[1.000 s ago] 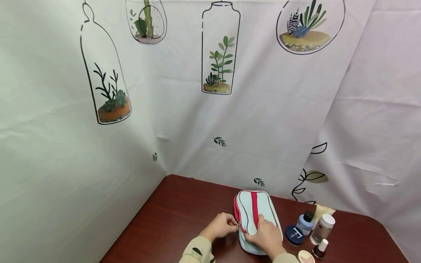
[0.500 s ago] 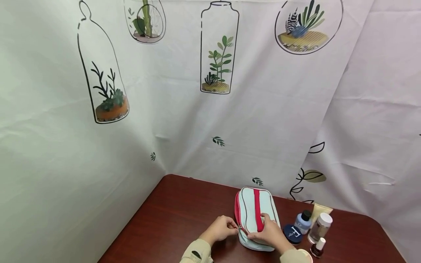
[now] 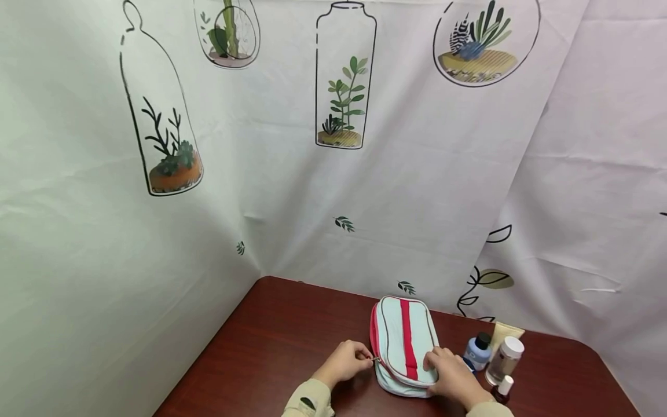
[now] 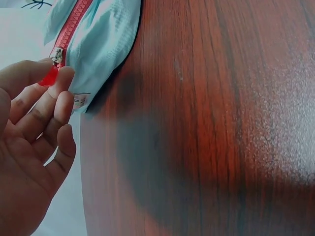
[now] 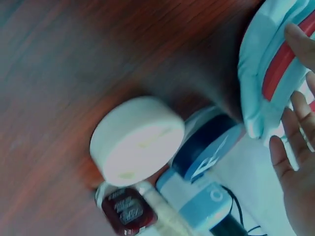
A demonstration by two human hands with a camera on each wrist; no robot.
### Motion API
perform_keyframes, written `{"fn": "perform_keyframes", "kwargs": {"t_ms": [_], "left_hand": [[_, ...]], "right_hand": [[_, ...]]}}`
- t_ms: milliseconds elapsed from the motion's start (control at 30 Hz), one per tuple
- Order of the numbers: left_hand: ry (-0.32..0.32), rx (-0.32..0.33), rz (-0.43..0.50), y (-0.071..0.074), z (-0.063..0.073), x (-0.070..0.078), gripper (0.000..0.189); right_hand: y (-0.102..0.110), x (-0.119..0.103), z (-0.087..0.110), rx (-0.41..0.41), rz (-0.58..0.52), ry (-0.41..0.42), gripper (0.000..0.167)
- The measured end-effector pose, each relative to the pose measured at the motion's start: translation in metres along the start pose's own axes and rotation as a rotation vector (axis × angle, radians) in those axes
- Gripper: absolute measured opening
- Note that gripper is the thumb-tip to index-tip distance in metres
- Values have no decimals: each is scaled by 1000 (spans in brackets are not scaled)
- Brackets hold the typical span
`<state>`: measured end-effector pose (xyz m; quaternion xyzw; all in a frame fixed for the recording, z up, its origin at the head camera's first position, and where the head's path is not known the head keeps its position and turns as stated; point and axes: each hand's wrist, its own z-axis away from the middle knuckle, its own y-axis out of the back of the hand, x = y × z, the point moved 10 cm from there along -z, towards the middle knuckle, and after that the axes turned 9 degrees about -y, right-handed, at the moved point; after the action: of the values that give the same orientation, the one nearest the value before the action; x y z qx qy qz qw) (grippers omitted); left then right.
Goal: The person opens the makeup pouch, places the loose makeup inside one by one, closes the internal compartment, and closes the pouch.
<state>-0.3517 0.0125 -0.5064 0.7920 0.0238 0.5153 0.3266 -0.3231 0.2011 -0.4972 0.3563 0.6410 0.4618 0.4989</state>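
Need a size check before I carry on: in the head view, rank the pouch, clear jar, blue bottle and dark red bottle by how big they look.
1. Pouch, clearly largest
2. Clear jar
3. Blue bottle, slightly smaller; the jar looks nearer the camera, so their true order is unsure
4. Dark red bottle

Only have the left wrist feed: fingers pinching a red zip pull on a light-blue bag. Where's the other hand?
Observer: Head view puts the right hand at the bag's near right corner, touching it.
Operator: Any marking on the bag's top?
Observer: Yes, one red stripe running lengthwise.
Operator: Anything beside it?
Observer: Off its right side, a blue bottle with a black cap, standing upright.
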Motion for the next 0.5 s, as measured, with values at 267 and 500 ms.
{"fn": "perform_keyframes", "kwargs": {"t_ms": [267,500], "left_hand": [[-2,-1,0,1,0,-2,4],[-14,-14,14,0,0,-3,6]], "right_hand": [[13,-10,10,132,123,209,34],[18,-17,11,212,108,225,33]]}}
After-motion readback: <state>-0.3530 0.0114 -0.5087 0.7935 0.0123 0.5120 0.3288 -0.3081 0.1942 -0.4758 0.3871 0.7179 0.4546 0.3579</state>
